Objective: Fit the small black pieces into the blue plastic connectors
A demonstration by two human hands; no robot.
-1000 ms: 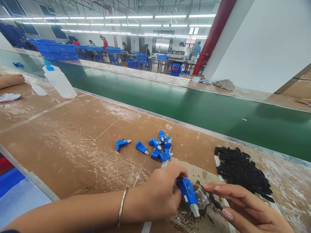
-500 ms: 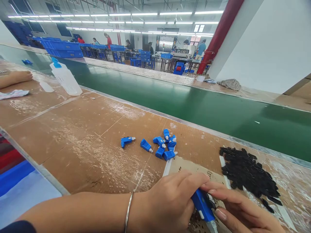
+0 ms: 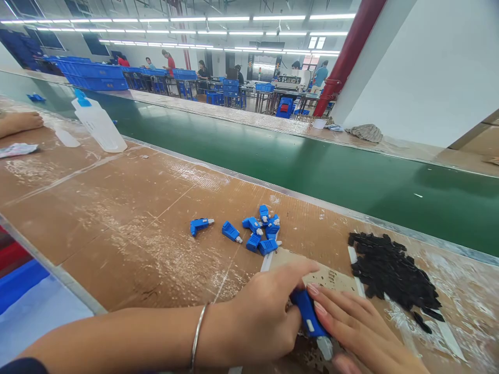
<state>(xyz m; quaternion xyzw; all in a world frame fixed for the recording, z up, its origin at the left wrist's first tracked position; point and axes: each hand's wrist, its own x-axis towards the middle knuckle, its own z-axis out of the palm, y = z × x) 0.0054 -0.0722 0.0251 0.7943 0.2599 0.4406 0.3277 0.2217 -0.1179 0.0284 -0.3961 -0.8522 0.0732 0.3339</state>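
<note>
Gripping a blue part (image 3: 306, 311) in the curled left hand (image 3: 268, 311), lower right of the frame, and laying the right hand's (image 3: 362, 327) straight fingers against it; cannot tell whether those clasp anything. Working on the bench (image 3: 128, 208), below blue pieces (image 3: 253, 224) at mid-frame.

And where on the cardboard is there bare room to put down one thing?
Widest: cardboard between the white bottle, the loose blue pieces and the left forearm. Smaller: between those pieces and the black pile. Crowded: around the left hand and right hand.
</note>
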